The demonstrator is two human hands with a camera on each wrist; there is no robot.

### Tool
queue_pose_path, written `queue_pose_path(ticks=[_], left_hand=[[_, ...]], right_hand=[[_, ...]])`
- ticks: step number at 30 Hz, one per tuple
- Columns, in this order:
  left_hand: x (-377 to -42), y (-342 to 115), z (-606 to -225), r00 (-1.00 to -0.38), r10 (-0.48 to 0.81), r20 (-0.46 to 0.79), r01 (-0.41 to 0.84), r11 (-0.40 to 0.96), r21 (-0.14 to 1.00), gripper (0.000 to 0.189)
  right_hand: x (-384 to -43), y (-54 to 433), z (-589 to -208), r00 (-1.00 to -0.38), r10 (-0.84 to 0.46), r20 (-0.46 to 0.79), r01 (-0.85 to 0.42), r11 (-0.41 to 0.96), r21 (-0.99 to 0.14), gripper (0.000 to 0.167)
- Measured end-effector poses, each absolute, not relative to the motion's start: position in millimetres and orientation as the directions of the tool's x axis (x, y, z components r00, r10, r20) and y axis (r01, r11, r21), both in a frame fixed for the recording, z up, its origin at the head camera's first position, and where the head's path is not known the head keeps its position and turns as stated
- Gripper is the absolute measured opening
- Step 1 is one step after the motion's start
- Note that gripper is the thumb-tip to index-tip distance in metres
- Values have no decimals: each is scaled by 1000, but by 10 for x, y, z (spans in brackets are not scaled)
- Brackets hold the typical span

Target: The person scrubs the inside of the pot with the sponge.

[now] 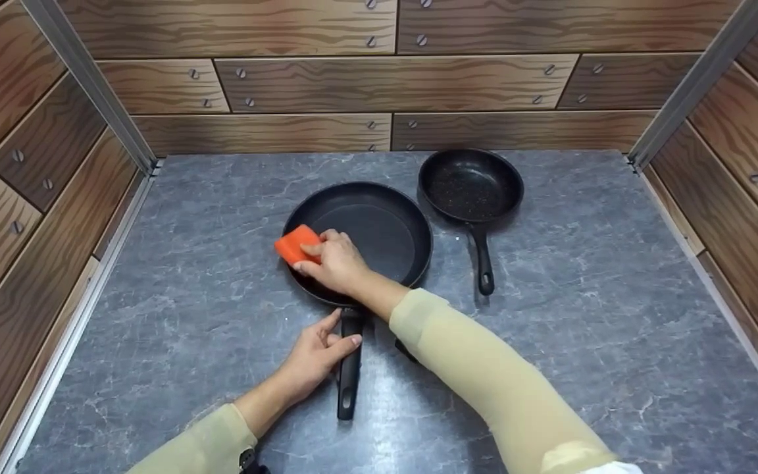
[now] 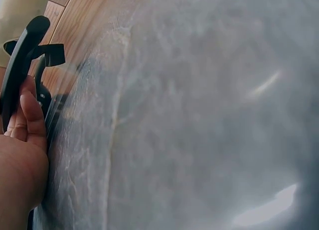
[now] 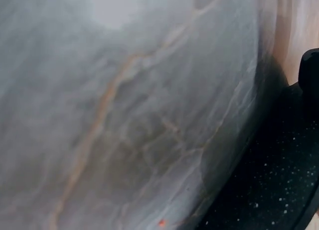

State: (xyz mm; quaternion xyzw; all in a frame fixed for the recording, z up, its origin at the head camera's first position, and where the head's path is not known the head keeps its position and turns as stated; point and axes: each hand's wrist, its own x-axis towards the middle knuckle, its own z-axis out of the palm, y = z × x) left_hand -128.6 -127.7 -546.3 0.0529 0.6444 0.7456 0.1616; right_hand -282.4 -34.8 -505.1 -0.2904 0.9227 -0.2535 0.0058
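Observation:
A large black frying pan (image 1: 379,227) lies on the grey marbled table, its handle toward me. My left hand (image 1: 313,355) holds that handle (image 1: 349,375) near the pan, thumb on top. In the left wrist view, the left hand (image 2: 25,150) shows at the left edge with fingers against the dark handle (image 2: 22,65). My right hand (image 1: 338,260) pinches an orange sponge (image 1: 299,243) at the pan's left rim, between thumb and fingers. Neither the right hand nor the sponge can be made out in the right wrist view.
A smaller speckled black frying pan (image 1: 471,184) stands at the back right, handle toward me. Wood-patterned panels (image 1: 392,82) with metal corner posts enclose the table (image 1: 208,316). In the right wrist view, a dark speckled pan surface (image 3: 274,175) fills the lower right.

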Motion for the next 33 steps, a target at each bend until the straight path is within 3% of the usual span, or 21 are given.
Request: queue_pose_path(ticks=[18,33], left_hand=[[-1277,-1288,-5451,-950,280,-137,-171,-99,980,89],[-1298,-1296,-5458,-952,273,-141,-168,-77,983,89]], right_hand=[[-3014,-356,-5037,-831,-549,85,-530,738,-417,65],[-3068,-270,-4824,-716,-695,-60,-666,707,-239,70]])
